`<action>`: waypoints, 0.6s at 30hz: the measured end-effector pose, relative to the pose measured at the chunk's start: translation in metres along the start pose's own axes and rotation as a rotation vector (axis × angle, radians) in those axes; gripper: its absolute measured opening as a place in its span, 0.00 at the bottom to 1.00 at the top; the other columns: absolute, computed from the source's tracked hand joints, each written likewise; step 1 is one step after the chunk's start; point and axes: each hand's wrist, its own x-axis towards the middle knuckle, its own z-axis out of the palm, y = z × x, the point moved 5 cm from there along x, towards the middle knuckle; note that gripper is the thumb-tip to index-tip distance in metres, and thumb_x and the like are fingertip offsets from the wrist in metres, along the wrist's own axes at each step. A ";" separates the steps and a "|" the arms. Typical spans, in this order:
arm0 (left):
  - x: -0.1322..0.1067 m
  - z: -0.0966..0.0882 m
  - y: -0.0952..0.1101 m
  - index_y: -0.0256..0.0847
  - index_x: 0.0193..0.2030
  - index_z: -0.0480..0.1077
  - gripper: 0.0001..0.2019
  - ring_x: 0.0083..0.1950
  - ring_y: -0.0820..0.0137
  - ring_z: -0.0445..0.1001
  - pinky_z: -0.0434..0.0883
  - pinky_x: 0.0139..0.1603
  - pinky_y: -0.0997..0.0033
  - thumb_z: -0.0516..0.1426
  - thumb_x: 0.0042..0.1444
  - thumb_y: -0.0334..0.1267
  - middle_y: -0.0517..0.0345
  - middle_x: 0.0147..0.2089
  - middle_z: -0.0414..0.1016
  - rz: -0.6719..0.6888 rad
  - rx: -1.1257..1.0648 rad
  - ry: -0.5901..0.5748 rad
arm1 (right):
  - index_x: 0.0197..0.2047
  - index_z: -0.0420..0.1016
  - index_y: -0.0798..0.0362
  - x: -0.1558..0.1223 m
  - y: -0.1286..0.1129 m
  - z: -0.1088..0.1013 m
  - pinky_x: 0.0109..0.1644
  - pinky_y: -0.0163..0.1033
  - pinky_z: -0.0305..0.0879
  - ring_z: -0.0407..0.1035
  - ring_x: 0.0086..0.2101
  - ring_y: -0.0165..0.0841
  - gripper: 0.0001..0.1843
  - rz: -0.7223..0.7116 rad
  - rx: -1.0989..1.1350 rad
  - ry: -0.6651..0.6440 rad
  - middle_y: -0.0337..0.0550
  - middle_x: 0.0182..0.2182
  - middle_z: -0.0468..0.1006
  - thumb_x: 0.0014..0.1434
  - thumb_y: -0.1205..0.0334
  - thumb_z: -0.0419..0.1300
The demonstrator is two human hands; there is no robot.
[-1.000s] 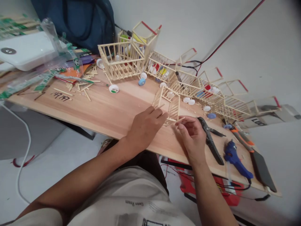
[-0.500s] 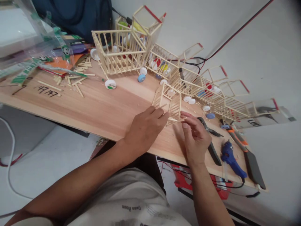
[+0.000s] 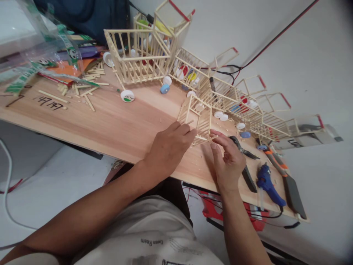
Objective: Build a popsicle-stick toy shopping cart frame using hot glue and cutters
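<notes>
A small open cage of thin wooden sticks (image 3: 199, 119) stands on the wooden board (image 3: 116, 125) in front of me. My left hand (image 3: 168, 147) rests on the board with its fingertips pressed against the cage's near left side, holding it. My right hand (image 3: 227, 162) is at the cage's near right corner, thumb and fingers pinched on a thin stick that lies against the frame's lower edge.
Larger stick cages (image 3: 138, 59) with coloured bottle caps run along the board's far edge. Loose sticks (image 3: 82, 90) and plastic bags (image 3: 35, 55) lie at left. Black cutters (image 3: 244, 158), a blue glue gun (image 3: 268, 184) and an orange-handled knife (image 3: 286, 176) lie right of my hands.
My right hand has shifted slightly, its fingers lifting and closing on the stick at the cage's corner. The left hand stays on the cage. The view drifted a little.
</notes>
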 end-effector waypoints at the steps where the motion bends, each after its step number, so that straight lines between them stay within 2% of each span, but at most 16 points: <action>1: 0.000 0.000 0.000 0.40 0.45 0.72 0.06 0.47 0.68 0.72 0.71 0.39 0.71 0.56 0.62 0.31 0.58 0.44 0.77 -0.005 -0.003 -0.004 | 0.45 0.77 0.50 0.000 0.000 0.000 0.56 0.50 0.68 0.74 0.49 0.38 0.10 -0.006 -0.007 -0.002 0.46 0.48 0.81 0.61 0.67 0.59; 18: -0.001 0.001 -0.002 0.40 0.43 0.72 0.05 0.47 0.68 0.71 0.70 0.41 0.72 0.56 0.62 0.32 0.58 0.44 0.77 -0.037 -0.028 0.013 | 0.47 0.78 0.49 0.000 -0.001 -0.001 0.58 0.52 0.68 0.74 0.50 0.39 0.11 0.003 -0.014 0.000 0.46 0.48 0.81 0.61 0.65 0.59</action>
